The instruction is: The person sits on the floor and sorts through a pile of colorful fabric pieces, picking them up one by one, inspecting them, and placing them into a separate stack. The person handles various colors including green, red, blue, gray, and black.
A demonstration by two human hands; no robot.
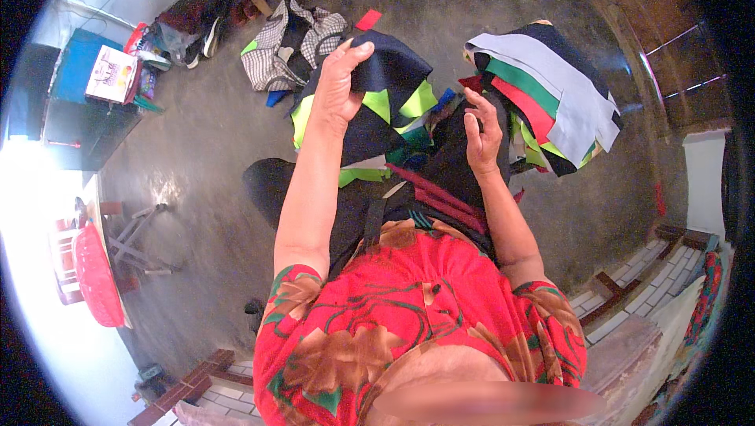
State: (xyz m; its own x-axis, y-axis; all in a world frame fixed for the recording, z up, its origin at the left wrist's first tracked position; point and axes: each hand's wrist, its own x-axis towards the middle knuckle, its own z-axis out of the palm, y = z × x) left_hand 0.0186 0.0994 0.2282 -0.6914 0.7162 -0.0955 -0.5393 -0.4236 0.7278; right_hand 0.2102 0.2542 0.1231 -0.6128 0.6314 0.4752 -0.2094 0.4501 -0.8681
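Note:
My left hand (340, 89) is closed on a dark navy piece of cloth (397, 60), thumb on top and the other fingers partly hidden. Beneath it, neon yellow-green scraps (377, 104) and other dark pieces lie heaped at my lap and legs. To the right of this heap my right hand (484, 137) is raised, fingers slightly bent and apart, with nothing visible in it. A dark red strip (440, 198) lies across my lap. Further right, a layered stack of cut cloth (562, 72) in grey, green, red and black rests on the floor.
A black-and-white checked cloth (271, 60) lies on the floor beyond my left hand, near a red scrap (368, 20). Shoes (211, 37) and a blue cabinet (82, 60) stand at the left. Metal legs (138, 237) and a red plastic chair (98, 277) are nearer.

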